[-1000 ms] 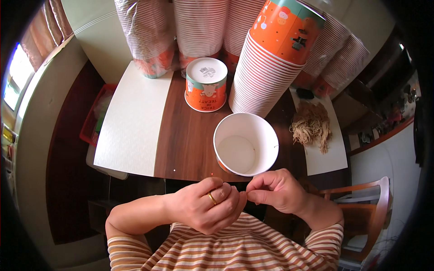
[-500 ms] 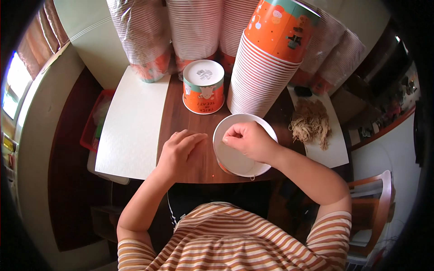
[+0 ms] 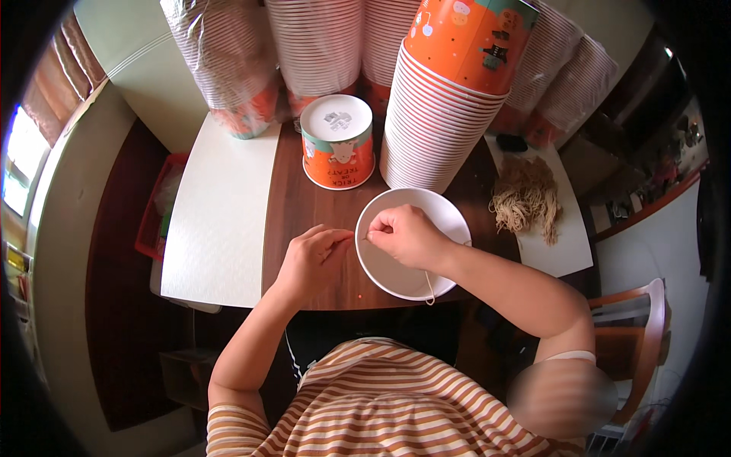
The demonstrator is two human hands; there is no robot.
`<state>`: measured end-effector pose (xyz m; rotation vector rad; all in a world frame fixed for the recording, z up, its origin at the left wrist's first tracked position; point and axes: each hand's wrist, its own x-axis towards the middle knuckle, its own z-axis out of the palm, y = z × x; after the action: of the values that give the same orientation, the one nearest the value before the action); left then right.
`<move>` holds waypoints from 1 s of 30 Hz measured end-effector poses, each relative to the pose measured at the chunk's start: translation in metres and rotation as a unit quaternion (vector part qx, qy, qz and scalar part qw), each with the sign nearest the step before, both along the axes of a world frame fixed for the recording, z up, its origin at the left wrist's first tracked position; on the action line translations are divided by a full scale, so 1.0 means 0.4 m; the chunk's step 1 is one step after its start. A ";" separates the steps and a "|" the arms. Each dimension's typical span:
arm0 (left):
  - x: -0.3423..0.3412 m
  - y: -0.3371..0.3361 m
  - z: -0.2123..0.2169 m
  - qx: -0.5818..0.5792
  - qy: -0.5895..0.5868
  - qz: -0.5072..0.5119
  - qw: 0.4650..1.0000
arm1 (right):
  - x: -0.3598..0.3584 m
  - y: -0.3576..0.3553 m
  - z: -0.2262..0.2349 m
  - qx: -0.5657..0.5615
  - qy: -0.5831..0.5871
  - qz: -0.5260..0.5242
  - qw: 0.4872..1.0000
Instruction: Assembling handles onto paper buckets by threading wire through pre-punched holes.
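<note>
An orange paper bucket (image 3: 403, 283) with a white inside stands mouth up near the table's front edge. My right hand (image 3: 407, 238) reaches into its mouth, fingertips pinched together by the left inner wall. They appear to grip the end of a thin beige string (image 3: 430, 289); another stretch of string comes out from under this hand and loops over the near rim. My left hand (image 3: 311, 259) is at the bucket's outer left side, its closed fingertips at the wall. Whatever is between those fingers is hidden.
An upside-down orange bucket (image 3: 336, 164) stands behind. To its right rises a tall leaning stack of nested buckets (image 3: 438, 129). Plastic-wrapped bucket stacks (image 3: 316, 53) line the back. A bundle of beige strings (image 3: 525, 198) lies at right. A wooden chair (image 3: 647, 327) stands right.
My right hand has shifted slightly left and down inside the bucket, and more string shows over the near rim. My left fingertips have come closer to the outer wall.
</note>
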<state>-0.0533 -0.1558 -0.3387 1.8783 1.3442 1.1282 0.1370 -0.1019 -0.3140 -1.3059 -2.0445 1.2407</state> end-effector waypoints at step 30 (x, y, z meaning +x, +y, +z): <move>0.010 0.001 0.003 0.059 0.112 -0.011 0.992 | -0.018 -0.007 0.005 -0.003 -0.006 0.017 1.000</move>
<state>-0.0491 -0.1553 -0.3374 2.1544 1.3983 1.0297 0.1297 -0.1048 -0.3119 -1.2904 -2.0813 1.2566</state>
